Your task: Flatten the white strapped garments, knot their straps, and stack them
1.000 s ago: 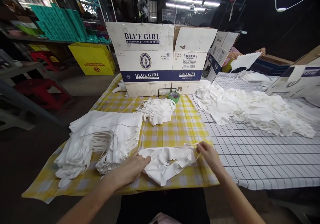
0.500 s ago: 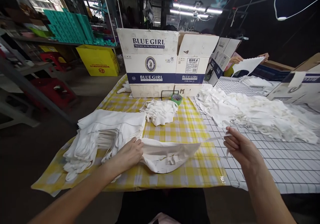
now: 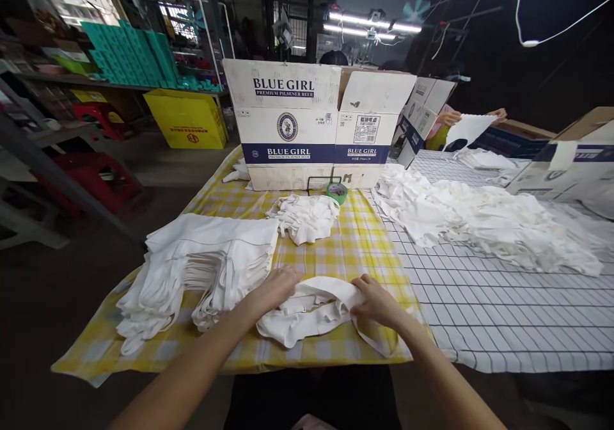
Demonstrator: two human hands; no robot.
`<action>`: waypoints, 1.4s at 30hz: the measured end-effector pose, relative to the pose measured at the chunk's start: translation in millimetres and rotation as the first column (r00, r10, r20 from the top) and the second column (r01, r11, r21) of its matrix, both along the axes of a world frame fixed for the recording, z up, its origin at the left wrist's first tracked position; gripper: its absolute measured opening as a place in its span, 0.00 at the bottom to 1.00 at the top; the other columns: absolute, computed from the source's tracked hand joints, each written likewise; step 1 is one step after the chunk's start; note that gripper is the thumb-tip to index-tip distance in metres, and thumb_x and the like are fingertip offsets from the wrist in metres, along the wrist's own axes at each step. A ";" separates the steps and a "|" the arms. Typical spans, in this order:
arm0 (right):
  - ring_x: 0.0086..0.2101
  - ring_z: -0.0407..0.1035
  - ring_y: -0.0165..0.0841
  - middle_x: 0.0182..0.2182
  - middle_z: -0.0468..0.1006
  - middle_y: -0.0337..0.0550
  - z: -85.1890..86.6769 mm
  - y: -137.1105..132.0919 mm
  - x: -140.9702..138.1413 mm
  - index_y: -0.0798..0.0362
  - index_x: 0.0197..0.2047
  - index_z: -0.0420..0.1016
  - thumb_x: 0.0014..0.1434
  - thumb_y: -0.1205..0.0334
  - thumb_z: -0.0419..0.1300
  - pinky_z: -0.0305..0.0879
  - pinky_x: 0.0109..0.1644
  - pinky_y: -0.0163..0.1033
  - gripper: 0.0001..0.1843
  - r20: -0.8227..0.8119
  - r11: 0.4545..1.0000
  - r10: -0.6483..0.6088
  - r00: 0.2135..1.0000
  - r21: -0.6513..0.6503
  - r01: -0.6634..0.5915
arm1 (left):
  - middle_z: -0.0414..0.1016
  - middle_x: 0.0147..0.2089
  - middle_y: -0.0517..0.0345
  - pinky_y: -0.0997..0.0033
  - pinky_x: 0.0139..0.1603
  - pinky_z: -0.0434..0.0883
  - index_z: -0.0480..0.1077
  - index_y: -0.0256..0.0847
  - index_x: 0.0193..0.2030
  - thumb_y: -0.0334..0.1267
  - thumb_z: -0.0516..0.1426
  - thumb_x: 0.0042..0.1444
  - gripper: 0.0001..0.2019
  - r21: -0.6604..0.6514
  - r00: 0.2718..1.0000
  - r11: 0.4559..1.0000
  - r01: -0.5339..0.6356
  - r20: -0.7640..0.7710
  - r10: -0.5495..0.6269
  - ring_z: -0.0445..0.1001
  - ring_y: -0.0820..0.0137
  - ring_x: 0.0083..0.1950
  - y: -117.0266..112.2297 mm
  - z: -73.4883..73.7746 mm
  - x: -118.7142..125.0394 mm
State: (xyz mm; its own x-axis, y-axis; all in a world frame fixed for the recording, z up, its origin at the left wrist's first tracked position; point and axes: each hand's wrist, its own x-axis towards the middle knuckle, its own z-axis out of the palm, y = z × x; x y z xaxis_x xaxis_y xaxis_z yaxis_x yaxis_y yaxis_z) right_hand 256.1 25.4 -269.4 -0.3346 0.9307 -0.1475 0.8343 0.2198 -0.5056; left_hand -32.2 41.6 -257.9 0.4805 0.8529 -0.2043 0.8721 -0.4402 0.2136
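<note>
In front of me on the yellow checked tablecloth (image 3: 230,356) lies a white cloth garment piece (image 3: 302,327), curved into a loop with a narrow strap hanging at its right end. My left hand (image 3: 283,286) has closed fingers on its upper left edge; the fingertips are partly hidden. At its right side, my right hand (image 3: 377,299) pinches the cloth between thumb and fingers. Left of my left hand sits a neat stack of folded white garments (image 3: 215,235), their straps drooping toward me. Beyond both hands rests a small heap of white pieces (image 3: 307,217).
A Blue Girl beer carton (image 3: 288,123) stands at the back, with a green tape roll (image 3: 336,192) before it. Loose white garments (image 3: 484,215) cover part of the grid-patterned cloth (image 3: 480,315). Another person's hands (image 3: 448,118) hold white fabric (image 3: 465,129) at back right.
My right hand has come left and down from the outstretched strap to the garment's right edge. My left hand has shifted slightly right. The cloth, stretched taut before, is now slack and bunched.
</note>
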 end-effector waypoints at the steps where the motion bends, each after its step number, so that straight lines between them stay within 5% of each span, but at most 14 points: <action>1: 0.38 0.66 0.35 0.39 0.71 0.44 -5.7 -0.6 -2.2 0.51 0.37 0.69 0.47 0.61 0.60 0.59 0.37 0.36 0.11 0.005 0.999 -0.013 1.000 0.032 0.013 | 0.68 0.37 0.53 0.68 0.41 0.64 0.68 0.40 0.34 0.27 0.52 0.50 0.07 0.017 1.000 1.000 -0.025 -0.007 0.025 0.68 0.63 0.42 -0.2 -1.4 -2.1; 3: 0.32 0.66 0.33 0.31 0.71 0.41 -10.8 -1.6 -2.2 0.52 0.27 0.66 0.51 0.62 0.54 0.58 0.33 0.35 0.04 -0.026 0.996 -0.058 0.998 0.059 0.060 | 0.69 0.36 0.52 0.66 0.43 0.63 0.68 0.40 0.32 0.29 0.53 0.50 0.05 0.078 0.995 0.992 -0.101 -0.018 0.102 0.68 0.63 0.42 -1.5 -0.5 -6.9; 5: 0.26 0.64 0.31 0.24 0.69 0.38 -6.4 -1.7 2.1 0.52 0.24 0.62 0.55 0.59 0.51 0.56 0.30 0.34 0.10 -0.118 0.992 -0.114 0.986 0.044 0.120 | 0.69 0.34 0.52 0.67 0.41 0.64 0.69 0.40 0.33 0.30 0.52 0.51 0.06 0.137 0.979 0.971 -0.197 -0.027 0.202 0.68 0.63 0.40 -2.6 6.1 -10.9; 9: 0.27 0.64 0.33 0.23 0.69 0.38 25.5 -3.4 18.4 0.51 0.26 0.62 0.57 0.55 0.50 0.59 0.32 0.36 0.11 -0.328 0.957 -0.207 0.922 0.126 0.260 | 0.70 0.36 0.53 0.69 0.38 0.65 0.66 0.41 0.44 0.26 0.47 0.53 0.13 0.293 0.942 0.896 -0.335 0.089 0.323 0.69 0.65 0.40 -7.7 31.4 -15.0; 13: 0.30 0.64 0.34 0.28 0.71 0.39 52.8 -17.5 48.1 0.49 0.29 0.67 0.57 0.59 0.51 0.59 0.37 0.39 0.08 -0.340 0.981 -0.072 0.938 0.145 0.128 | 0.67 0.41 0.54 0.72 0.36 0.65 0.64 0.44 0.46 0.26 0.43 0.57 0.16 0.464 0.944 0.824 -0.326 0.210 0.256 0.69 0.68 0.40 -36.2 39.1 -15.3; 17: 0.30 0.65 0.34 0.29 0.73 0.39 43.7 -36.9 82.9 0.48 0.30 0.72 0.53 0.58 0.57 0.60 0.34 0.39 0.05 -0.212 0.978 0.053 0.976 -0.189 -0.094 | 0.65 0.42 0.55 0.72 0.28 0.64 0.65 0.44 0.40 0.31 0.48 0.56 0.08 0.244 0.993 0.964 -0.106 0.073 0.091 0.69 0.71 0.31 -81.8 6.3 -13.2; 20: 0.34 0.67 0.37 0.34 0.73 0.41 28.2 -38.3 89.5 0.46 0.39 0.73 0.50 0.57 0.60 0.62 0.37 0.41 0.11 -0.177 0.965 -0.008 0.984 -0.259 -0.039 | 0.65 0.45 0.56 0.71 0.29 0.65 0.65 0.44 0.39 0.40 0.59 0.47 0.13 0.005 0.989 0.998 -0.060 0.139 0.058 0.70 0.69 0.32 -96.9 -15.6 -10.6; 23: 0.38 0.67 0.37 0.40 0.72 0.43 19.1 -22.9 74.7 0.46 0.45 0.69 0.56 0.53 0.54 0.63 0.41 0.41 0.14 -0.207 0.988 -0.131 0.970 -0.105 0.111 | 0.67 0.43 0.56 0.69 0.34 0.67 0.66 0.43 0.40 0.44 0.56 0.52 0.11 -0.030 0.963 0.992 -0.122 0.237 0.126 0.71 0.68 0.36 -78.5 -14.0 -4.8; 28: 0.39 0.67 0.37 0.44 0.68 0.46 3.1 7.9 45.7 0.48 0.46 0.68 0.53 0.56 0.56 0.63 0.39 0.41 0.16 -0.093 0.981 -0.195 0.976 -0.012 0.194 | 0.64 0.46 0.53 0.67 0.46 0.65 0.64 0.41 0.49 0.37 0.48 0.58 0.13 0.118 0.916 0.947 -0.298 0.315 0.249 0.67 0.66 0.47 -4.3 0.6 15.7; 32: 0.35 0.67 0.35 0.37 0.69 0.43 -6.5 10.1 43.7 0.51 0.30 0.69 0.51 0.59 0.57 0.63 0.39 0.40 0.05 -0.059 0.992 -0.128 0.990 -0.014 0.128 | 0.62 0.48 0.52 0.65 0.52 0.60 0.66 0.41 0.46 0.33 0.52 0.54 0.12 0.084 0.944 0.983 -0.163 0.302 0.131 0.61 0.64 0.53 39.7 -7.1 31.0; 37: 0.39 0.67 0.36 0.38 0.72 0.42 21.4 -8.6 55.3 0.51 0.28 0.64 0.57 0.53 0.52 0.62 0.42 0.41 0.11 -0.407 0.995 -0.093 0.909 -0.081 0.065 | 0.63 0.41 0.53 0.66 0.48 0.61 0.65 0.37 0.29 0.31 0.53 0.51 0.01 0.006 0.947 0.998 -0.065 0.315 0.060 0.63 0.64 0.47 60.8 -14.7 32.2; 40: 0.48 0.63 0.38 0.45 0.71 0.43 39.1 -15.4 62.3 0.50 0.30 0.64 0.59 0.50 0.50 0.60 0.48 0.42 0.13 -0.618 0.991 -0.126 0.776 -0.117 0.068 | 0.65 0.37 0.56 0.69 0.42 0.63 0.63 0.38 0.30 0.32 0.51 0.53 0.02 -0.042 0.937 0.999 -0.030 0.346 0.042 0.65 0.68 0.41 65.1 -13.0 26.2; 42: 0.49 0.62 0.38 0.44 0.71 0.44 37.3 -13.1 64.1 0.50 0.32 0.64 0.60 0.50 0.49 0.60 0.49 0.42 0.13 -0.634 0.987 -0.163 0.756 -0.120 0.112 | 0.65 0.36 0.57 0.70 0.40 0.63 0.62 0.39 0.34 0.33 0.49 0.54 0.03 -0.062 0.928 0.998 -0.030 0.369 0.051 0.65 0.69 0.38 65.1 -12.7 23.3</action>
State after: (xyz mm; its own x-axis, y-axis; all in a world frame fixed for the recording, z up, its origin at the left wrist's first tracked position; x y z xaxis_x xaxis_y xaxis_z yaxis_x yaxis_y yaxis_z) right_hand 320.2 12.3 -232.2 -0.2441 0.9697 -0.0120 0.3296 0.0713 -0.9414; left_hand -8.9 106.7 -270.6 0.4961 0.8658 -0.0656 0.7436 -0.3846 0.5469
